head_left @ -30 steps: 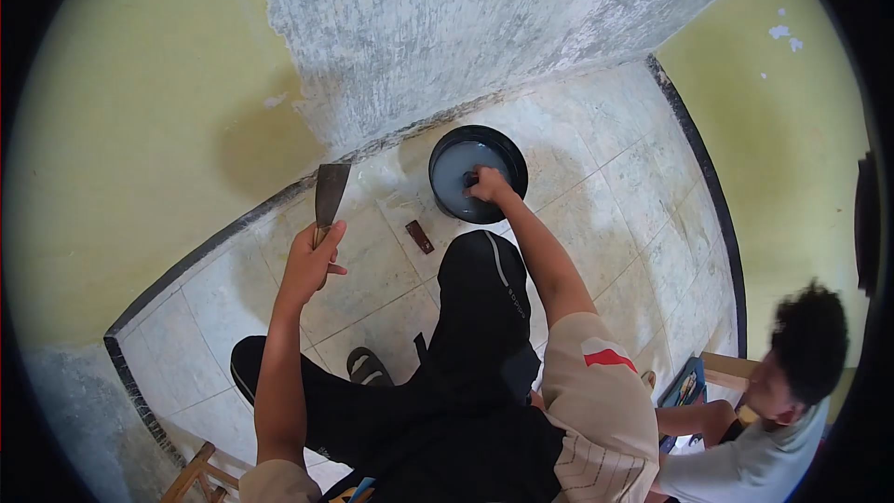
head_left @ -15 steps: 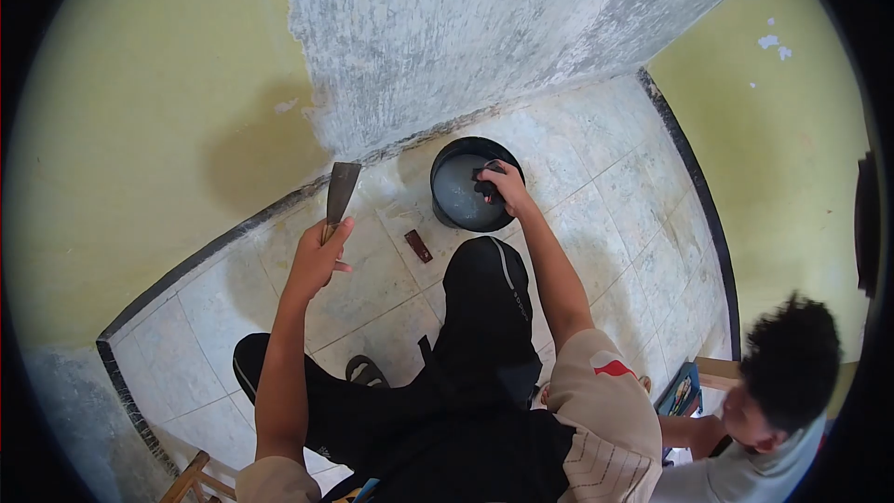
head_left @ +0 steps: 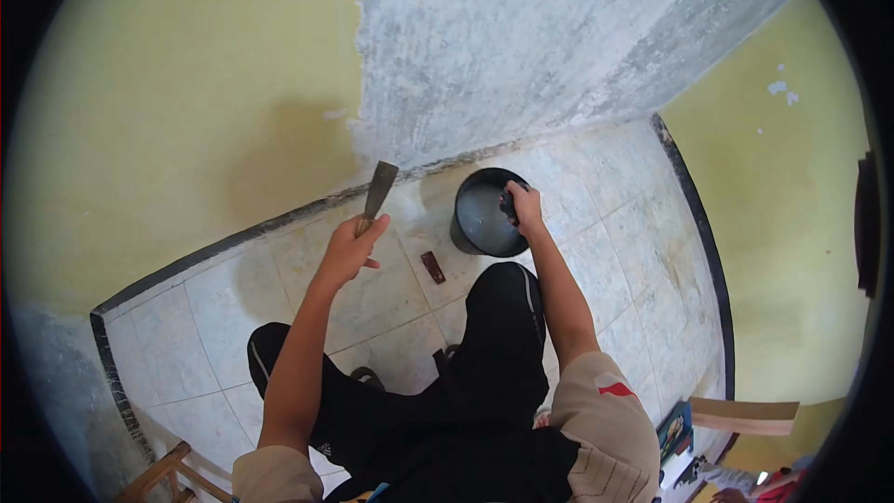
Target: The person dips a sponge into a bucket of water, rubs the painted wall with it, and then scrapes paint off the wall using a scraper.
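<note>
My left hand [head_left: 352,250] is closed around the handle of a putty knife [head_left: 380,189], its flat metal blade pointing up toward the wall. My right hand [head_left: 525,210] grips a dark, bunched-up rag [head_left: 507,204] at the right side of a black bucket [head_left: 455,229]. Cloudy greyish water [head_left: 482,219] fills part of the bucket. On the tiles between my hands lies a small reddish-brown block [head_left: 433,267]; its exact kind is unclear.
Ahead stands a wall with a stripped grey-white patch [head_left: 484,47] beside yellow-green paint [head_left: 214,112]. A wooden frame [head_left: 168,475] is at lower left. At lower right are a wooden board [head_left: 745,415] and part of another person [head_left: 745,482].
The view has shifted, so the wall and bucket appear further right and lower. My right hand with the rag has moved toward the bucket's right rim. The person close by at right has left view.
</note>
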Motion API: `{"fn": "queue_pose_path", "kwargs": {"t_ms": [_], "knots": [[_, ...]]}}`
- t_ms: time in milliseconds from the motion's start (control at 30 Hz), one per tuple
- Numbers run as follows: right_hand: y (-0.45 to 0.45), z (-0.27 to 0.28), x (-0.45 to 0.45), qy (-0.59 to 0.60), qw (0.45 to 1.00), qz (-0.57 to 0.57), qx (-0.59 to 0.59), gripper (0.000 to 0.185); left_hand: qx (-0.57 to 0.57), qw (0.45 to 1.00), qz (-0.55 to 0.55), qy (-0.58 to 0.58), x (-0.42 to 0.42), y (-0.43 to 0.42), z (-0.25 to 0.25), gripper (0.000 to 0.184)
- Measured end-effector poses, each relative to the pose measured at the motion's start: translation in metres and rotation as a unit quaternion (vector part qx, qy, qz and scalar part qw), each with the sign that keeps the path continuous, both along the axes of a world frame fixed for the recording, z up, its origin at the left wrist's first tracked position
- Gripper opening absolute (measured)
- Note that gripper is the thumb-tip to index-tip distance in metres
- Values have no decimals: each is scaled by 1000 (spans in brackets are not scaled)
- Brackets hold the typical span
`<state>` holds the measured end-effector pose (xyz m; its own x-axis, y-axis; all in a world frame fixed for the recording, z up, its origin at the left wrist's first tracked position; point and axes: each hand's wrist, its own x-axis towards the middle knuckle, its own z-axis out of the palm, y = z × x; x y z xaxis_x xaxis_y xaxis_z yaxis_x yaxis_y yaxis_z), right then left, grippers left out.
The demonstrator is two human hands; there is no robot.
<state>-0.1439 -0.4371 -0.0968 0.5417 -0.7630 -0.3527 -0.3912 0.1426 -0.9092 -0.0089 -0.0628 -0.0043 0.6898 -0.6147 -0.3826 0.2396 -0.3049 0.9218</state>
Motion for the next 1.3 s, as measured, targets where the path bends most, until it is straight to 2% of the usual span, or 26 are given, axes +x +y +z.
{"fn": "queue_pose_path", "kwargs": {"t_ms": [100, 167, 267, 333, 367, 467, 500, 533, 600, 633, 700, 733, 800, 833, 900, 967, 1067, 1133, 1167, 1233, 1300], "knots": [[6, 3, -7, -48, 998, 27, 42, 20, 2, 1000, 6, 5, 1, 3, -5, 48], [5, 4, -12, -91, 985, 77, 126, 18, 2, 1000, 16, -1, 3, 6, -8, 48], [3, -7, -24, -129, 975, 115, 143, 20, 2, 1000, 11, 8, 6, 12, -9, 47], [16, 13, -25, -194, 972, 47, 127, 24, 2, 1000, 20, 7, 9, 15, -10, 47], [20, 23, -19, -200, 970, 53, 127, 24, 5, 1000, 22, 17, 10, 17, -11, 47], [41, 68, 8, -260, 961, 56, -73, 40, 0, 1000, 26, 7, 18, 19, -19, 47], [50, 88, 23, -292, 948, 62, -106, 46, -2, 1000, 21, 7, 21, 19, -22, 48], [58, 111, 37, -323, 933, 68, -140, 53, -3, 1000, 24, 2, 21, 18, -24, 47], [79, 170, 73, -392, 871, 85, -283, 61, -5, 1000, 15, 3, 27, 16, -32, 47], [94, 212, 86, -385, 864, 99, -309, 65, -5, 1000, 3, 12, 28, 16, -32, 46], [94, 272, 130, -423, 715, 84, -551, 53, -2, 1000, 4, 3, 25, 15, -21, 48], [96, 305, 150, -452, 685, 98, -563, 45, -12, 1000, 3, 15, 22, 14, -16, 48], [114, 377, 185, -497, 643, 80, -577, 43, -26, 999, -11, 29, 25, 15, -22, 50], [125, 419, 195, -486, 569, 55, -661, 46, -34, 999, -10, 16, 23, 14, -27, 50], [138, 480, 220, -479, 553, 66, -678, 54, -47, 998, 18, 36, 24, 13, -30, 43], [138, 532, 252, -482, 497, 35, -721, 56, -59, 997, 32, 42, 26, 18, -26, 37], [150, 587, 269, -526, 475, 38, -704, 48, -64, 993, 59, 80, 25, 39, -25, 28], [162, 609, 267, -449, 463, -2, -764, 48, -71, 990, 72, 94, 29, 57, -26, 25], [167, 610, 267, -449, 462, 1, -765, 48, -84, 988, 87, 94, 30, 66, -28, 25], [183, 607, 268, -410, 518, -9, -751, 35, -102, 985, 101, 96, 32, 74, -24, 25], [198, 600, 271, -407, 519, 14, -752, 30, -117, 979, 129, 104, 38, 79, -11, 25]]}}
